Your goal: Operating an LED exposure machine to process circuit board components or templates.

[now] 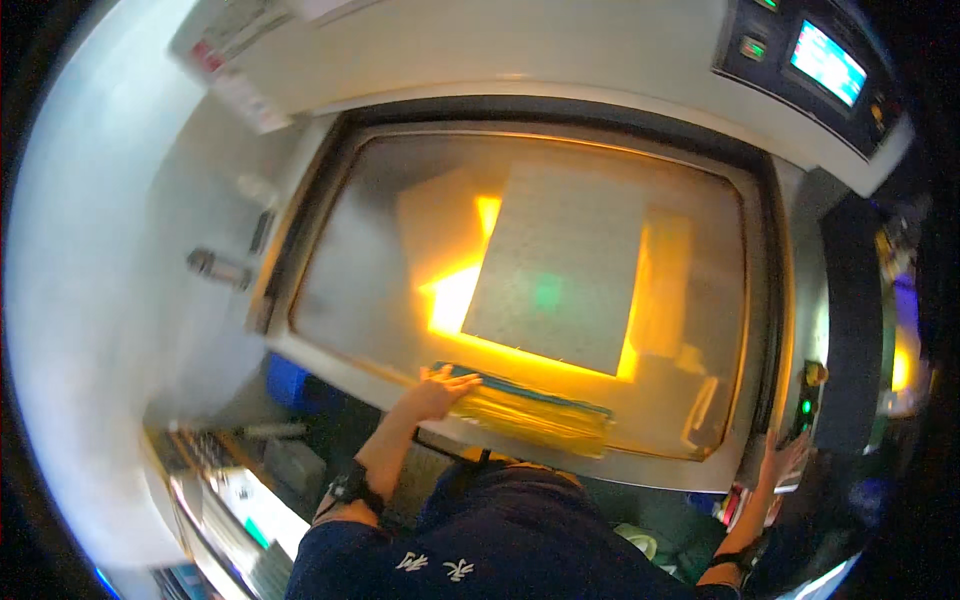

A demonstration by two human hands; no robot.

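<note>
My left hand [438, 393] rests at the near edge of a large framed exposure bed, fingers stretched out over the left end of a bundle of yellow film [535, 418] with a teal upper edge. Past it, a grey rectangular sheet [565, 265] lies on the bed, slightly tilted, with bright yellow light around its edges and a green glow on its middle. My right hand [783, 458] is at the bed's lower right corner, fingers apart, just below a small green-lit button [806, 407]. I see nothing held in it.
A dark raised frame [560, 110] borders the bed. A control panel with a lit screen [828, 62] is at the upper right. A metal fitting [218, 268] sticks out at the left. A lit shelf-like unit [255, 510] stands at the lower left.
</note>
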